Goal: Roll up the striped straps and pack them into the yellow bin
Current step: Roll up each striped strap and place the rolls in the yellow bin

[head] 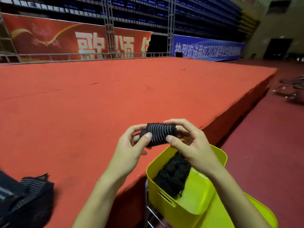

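**A:** Striped strap is rolled into a tight bundle, held in the air between both hands, just above the far rim of the yellow bin. Not in the bin yet.

**B:** Grip state?

**A:** Left hand pinches the left end, thumb on the front face, fingers curled behind. Right hand clamps the right end the same way. Both closed on the roll.

**B:** Loose tail?

**A:** Can't tell. The strap's end is hidden, possibly under the right fingers.

**B:** What's in the bin?

**A:** Dark rolled bundles piled against the far side. The near half shows bare yellow floor. A second yellow bin seems nested underneath.

**B:** Risks?

**A:** Main one, I'd guess: the roll springs open once either thumb lifts, since it looks elastic. Second: the bin stands off the edge of the red carpeted stage, on a metal frame that is only partly visible. A hard push could tip it. Third: a drop from this height may bounce the roll off the pile and over the rim.

**B:** Remaining stock?

**A:** Flat pile of unrolled straps on the stage, lower left, well apart from the hands.
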A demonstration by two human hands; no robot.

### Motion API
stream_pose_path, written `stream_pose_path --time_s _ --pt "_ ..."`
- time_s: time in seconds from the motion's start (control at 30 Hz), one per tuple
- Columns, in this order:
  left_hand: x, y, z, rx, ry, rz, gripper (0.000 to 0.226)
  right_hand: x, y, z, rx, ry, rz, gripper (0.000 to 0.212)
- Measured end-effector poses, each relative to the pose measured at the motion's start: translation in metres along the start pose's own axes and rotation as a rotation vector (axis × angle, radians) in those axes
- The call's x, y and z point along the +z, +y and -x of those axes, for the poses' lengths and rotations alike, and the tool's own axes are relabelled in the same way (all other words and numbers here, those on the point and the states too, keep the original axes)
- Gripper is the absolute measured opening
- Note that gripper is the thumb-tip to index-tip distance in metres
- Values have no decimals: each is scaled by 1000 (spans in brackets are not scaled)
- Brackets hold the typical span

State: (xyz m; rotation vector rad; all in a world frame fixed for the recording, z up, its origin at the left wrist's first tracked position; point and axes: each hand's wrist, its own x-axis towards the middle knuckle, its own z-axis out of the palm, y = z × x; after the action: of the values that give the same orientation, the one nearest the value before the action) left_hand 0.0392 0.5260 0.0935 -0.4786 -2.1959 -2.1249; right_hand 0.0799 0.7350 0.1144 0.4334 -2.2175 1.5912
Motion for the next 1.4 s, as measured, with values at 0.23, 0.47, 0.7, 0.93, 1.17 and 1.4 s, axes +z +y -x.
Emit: stream_pose_path --time_s 0.23,0.47,0.7,0.93,1.17,1.4 --pt "56 -52 -17 -3 -150 -44 29 -52 49 20 114 -25 173 32" --pt "66 -113 -26 121 4 -389 45 -90 106 20 277 53 487 39" --pt "75 -142 -25 123 8 -553 62 -108 158 -7 476 -112 1137 41" --pt "82 -143 -26 201 47 -610 66 -81 210 -28 538 -370 1403 45" --pt "80 -148 -29 207 24 -616 67 -76 247 -35 687 -377 1354 46" --pt "80 -147 -30 182 2 -617 68 -74 258 -37 757 -382 1291 48"
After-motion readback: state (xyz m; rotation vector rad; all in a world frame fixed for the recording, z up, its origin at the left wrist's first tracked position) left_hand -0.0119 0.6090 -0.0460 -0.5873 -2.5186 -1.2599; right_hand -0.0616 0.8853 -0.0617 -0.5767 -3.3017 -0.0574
